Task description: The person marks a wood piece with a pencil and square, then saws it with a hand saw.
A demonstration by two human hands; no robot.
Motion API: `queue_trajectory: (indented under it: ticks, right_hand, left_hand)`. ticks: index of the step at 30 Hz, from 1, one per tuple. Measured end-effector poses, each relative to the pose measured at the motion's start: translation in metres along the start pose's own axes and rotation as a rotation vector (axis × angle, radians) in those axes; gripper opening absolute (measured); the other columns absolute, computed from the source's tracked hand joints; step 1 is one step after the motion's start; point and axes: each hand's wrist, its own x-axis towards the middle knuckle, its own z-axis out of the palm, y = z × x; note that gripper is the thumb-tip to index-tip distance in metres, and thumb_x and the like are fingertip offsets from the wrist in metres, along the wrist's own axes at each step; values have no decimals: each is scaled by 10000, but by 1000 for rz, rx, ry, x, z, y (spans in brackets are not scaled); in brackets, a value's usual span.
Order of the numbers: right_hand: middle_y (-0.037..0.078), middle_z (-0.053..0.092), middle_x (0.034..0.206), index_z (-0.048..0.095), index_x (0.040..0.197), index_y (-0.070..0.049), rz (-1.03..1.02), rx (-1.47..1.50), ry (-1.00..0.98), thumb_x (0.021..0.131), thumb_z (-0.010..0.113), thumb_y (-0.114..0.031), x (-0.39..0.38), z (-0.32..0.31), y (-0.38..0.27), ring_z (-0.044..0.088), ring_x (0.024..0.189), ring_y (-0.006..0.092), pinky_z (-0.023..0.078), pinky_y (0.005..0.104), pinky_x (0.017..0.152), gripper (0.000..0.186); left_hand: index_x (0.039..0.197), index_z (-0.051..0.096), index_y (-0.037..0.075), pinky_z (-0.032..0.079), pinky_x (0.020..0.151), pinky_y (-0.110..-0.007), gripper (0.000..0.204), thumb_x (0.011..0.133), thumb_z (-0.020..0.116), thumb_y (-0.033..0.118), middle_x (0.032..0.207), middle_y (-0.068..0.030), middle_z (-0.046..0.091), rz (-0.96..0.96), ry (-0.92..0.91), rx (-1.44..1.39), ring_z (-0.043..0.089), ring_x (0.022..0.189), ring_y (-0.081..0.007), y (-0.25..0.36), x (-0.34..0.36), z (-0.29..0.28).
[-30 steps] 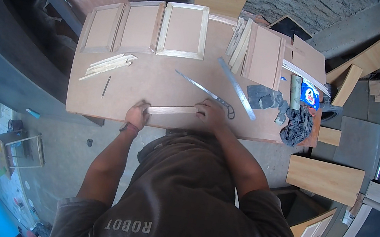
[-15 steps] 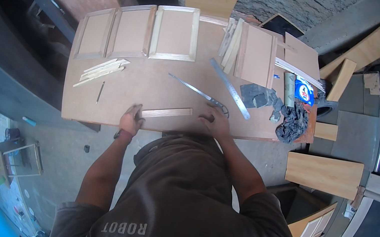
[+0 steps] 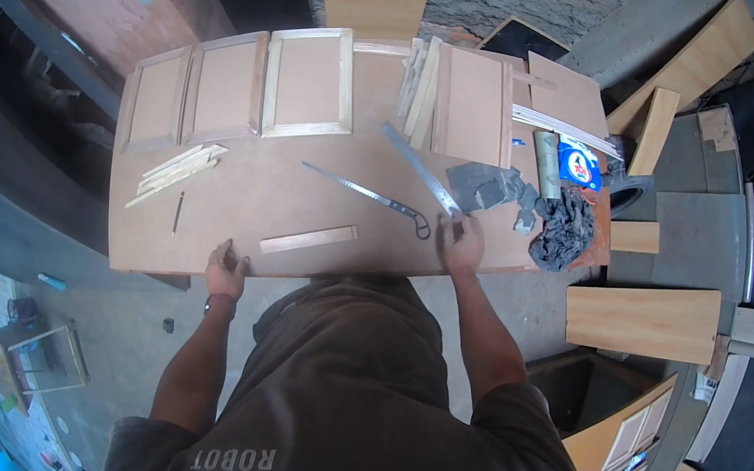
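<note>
My right hand (image 3: pixel 462 247) is at the near end of a metal ruler (image 3: pixel 417 168), with thumb and fingers closed about that end. The ruler lies slanted on the workbench. To its left rests a handsaw (image 3: pixel 360 189) with a narrow toothed blade and a dark looped handle. My left hand (image 3: pixel 226 274) rests at the bench's front edge, fingers apart and holding nothing. Just right of it lies a short wooden strip (image 3: pixel 308 239), touched by neither hand. A pencil (image 3: pixel 178 213) and several thin wood offcuts (image 3: pixel 176 172) lie farther left.
Framed panels (image 3: pixel 311 83) line the back of the workbench (image 3: pixel 245 182). At its right are dark sandpaper pieces (image 3: pixel 486 188), a crumpled dark cloth (image 3: pixel 563 230), a greenish roll (image 3: pixel 546 164) and a blue packet (image 3: pixel 579 163). Boards (image 3: pixel 642 318) stand beyond the right edge.
My right hand has moved right, from beside the saw handle to the ruler's end. My left hand has come away from the wooden strip. The whole view has shifted slightly.
</note>
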Motion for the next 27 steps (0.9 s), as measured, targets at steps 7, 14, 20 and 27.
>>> queue_trajectory:
  ticks: [7,14,20,27]
  right_hand:
    - [132,712,1081,724,1123,-51,-368,66,-79,888,801,-204,2,30,-29,666,944,323,532,428,859,291]
    - [178,688,1122,736,1156,-27,-220,121,-68,932,766,-237,-8,23,-40,641,1100,376,506,448,975,309]
    - [191,672,1119,713,1189,15,-119,-10,-6,963,743,-226,-21,-10,-31,630,1091,382,488,451,992,332]
    - [148,684,1081,714,1186,29,88,19,28,991,736,-264,-43,-31,-40,664,983,262,530,371,854,353]
  left_hand:
    - [1341,665,36,558,890,-418,570,858,848,276,1057,-164,677,-13,152,-141,671,936,-291,-3,9,4]
    - [1387,625,41,519,1016,-465,631,848,812,310,1237,-215,636,-261,312,210,640,1144,-392,-3,67,-48]
    - [1155,738,105,539,970,-477,338,909,747,337,1185,-144,707,-440,261,359,673,1112,-354,-33,107,-74]
    - [1068,736,153,555,879,-500,202,955,697,315,1099,-93,714,-363,353,383,674,1061,-338,-8,96,-52]
